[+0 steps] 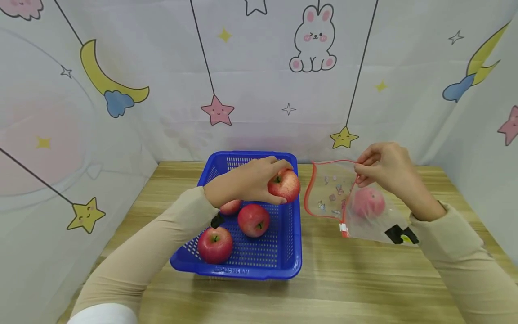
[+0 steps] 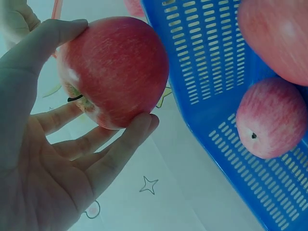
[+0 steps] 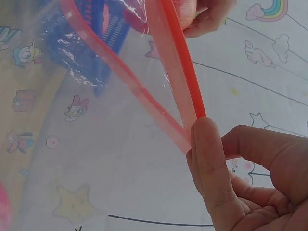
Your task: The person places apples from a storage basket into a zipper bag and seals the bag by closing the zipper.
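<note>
My left hand grips a red apple above the right rim of a blue plastic basket. In the left wrist view, thumb and fingers curl round that apple, its stem facing the palm. Several more apples lie in the basket, among them one apple at the near left and another apple near the middle. To the right, my right hand pinches the red-edged mouth of a clear zip bag at its upper corner. The mouth gapes open, and a pink-red apple shows through the bag.
The basket and bag are on a wood-grain table. White cloth walls with printed stars, moons and a rabbit close in the back and both sides. A white zip slider sits on the bag's lower red edge.
</note>
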{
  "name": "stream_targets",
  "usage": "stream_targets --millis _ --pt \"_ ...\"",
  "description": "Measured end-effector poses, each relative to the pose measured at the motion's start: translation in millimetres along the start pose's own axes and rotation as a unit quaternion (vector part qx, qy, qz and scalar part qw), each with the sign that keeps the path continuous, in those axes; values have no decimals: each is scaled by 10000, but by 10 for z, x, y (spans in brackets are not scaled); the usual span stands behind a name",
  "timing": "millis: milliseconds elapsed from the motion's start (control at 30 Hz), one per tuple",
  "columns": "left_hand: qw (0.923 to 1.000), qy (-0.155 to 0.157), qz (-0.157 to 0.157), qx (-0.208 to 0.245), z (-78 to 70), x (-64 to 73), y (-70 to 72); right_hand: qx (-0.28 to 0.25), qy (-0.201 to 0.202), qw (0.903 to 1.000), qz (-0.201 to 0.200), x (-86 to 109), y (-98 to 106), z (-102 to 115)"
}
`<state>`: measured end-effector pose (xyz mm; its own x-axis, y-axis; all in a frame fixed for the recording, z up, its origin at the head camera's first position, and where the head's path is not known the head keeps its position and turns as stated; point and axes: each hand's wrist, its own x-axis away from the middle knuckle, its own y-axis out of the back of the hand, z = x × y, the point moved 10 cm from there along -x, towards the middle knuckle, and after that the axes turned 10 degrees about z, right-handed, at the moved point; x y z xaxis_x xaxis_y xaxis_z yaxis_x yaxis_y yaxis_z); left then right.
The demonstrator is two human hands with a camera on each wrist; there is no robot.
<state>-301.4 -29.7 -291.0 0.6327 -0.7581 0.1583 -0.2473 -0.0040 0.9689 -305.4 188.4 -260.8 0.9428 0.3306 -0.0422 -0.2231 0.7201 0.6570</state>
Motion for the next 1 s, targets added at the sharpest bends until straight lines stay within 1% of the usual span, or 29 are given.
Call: stream_targets --millis 200,467,667,833,1000 --pt "9999 -105 -27 -22 -108 -66 10 -81 -1 10000 37 -15 -20 -8" --pt "9996 -248 -150 -66 -201 -124 31 -125 -31 9999 47 -32 -28 -13" --pt "9992 -346 -170 -69 -259 -178 16 -179 26 9998 58 -40 -39 -1" --pt "9985 -505 -204 -71 -331 -231 8 -179 90 9998 23 -47 -37 6" --pt "9972 -651 -347 -150 -413 -287 -6 -279 109 9995 30 -44 -42 8"
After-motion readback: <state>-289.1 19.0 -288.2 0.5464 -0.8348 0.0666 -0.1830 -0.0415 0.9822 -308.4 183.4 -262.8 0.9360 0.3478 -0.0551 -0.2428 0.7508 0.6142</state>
